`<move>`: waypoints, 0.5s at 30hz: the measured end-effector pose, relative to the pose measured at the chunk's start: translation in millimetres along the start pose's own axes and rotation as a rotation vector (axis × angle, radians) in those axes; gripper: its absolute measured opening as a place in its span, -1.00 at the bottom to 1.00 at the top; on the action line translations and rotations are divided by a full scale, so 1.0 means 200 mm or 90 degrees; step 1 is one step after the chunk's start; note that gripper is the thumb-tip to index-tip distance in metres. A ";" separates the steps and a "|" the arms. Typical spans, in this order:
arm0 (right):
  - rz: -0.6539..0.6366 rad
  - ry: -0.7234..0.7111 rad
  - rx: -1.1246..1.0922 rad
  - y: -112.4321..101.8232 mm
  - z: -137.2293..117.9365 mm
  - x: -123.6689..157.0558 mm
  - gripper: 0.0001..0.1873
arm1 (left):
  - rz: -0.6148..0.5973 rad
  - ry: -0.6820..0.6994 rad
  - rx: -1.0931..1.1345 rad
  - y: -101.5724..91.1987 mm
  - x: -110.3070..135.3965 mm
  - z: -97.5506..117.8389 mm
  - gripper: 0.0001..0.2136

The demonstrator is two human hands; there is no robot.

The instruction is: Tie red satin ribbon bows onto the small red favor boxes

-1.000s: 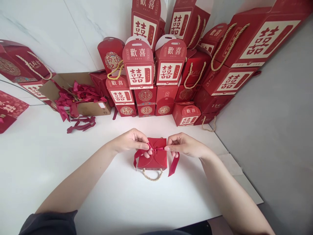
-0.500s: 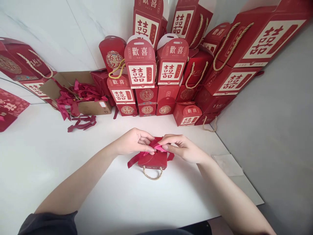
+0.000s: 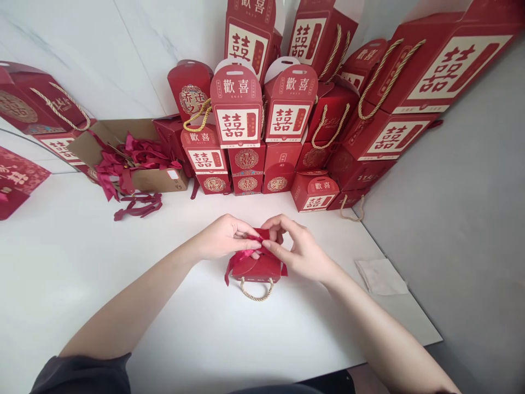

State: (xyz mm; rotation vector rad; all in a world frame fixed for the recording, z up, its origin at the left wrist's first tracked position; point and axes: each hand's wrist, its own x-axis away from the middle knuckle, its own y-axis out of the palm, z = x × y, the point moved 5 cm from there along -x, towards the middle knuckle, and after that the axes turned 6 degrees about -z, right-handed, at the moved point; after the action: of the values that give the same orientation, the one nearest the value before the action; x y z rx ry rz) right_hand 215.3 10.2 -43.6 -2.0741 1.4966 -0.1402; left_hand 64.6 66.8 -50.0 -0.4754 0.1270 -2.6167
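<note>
A small red gift box point(image 3: 259, 268) with a gold rope handle point(image 3: 256, 290) sits on the white table point(image 3: 205, 328) in front of me. A dark red ribbon point(image 3: 240, 258) runs across its top. My left hand point(image 3: 225, 236) pinches the ribbon at the box's top from the left. My right hand point(image 3: 296, 247) meets it from the right, thumb and fingers closed on the ribbon above the box. Both hands touch over the middle of the box, and part of the ribbon is hidden under the fingers.
Stacks of red gift boxes point(image 3: 283, 115) with gold rope handles line the back wall. A brown cardboard box point(image 3: 158, 178) full of loose red ribbons point(image 3: 137, 205) stands at the back left. A white paper scrap point(image 3: 381, 276) lies near the table's right edge.
The hands, first pulling the ribbon ends apart sideways, have come together over the box's top. The hanging right ribbon end has been drawn in.
</note>
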 end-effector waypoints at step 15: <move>0.038 -0.006 -0.043 0.00 0.05 -0.01 -0.86 | 0.012 0.016 0.073 0.00 0.00 -0.01 -0.75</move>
State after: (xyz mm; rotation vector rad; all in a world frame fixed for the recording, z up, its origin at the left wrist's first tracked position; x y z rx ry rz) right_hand 218.8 16.1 -52.4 -2.0775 1.5754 -0.0565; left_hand 63.5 65.7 -52.7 -0.4002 -0.0099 -2.5954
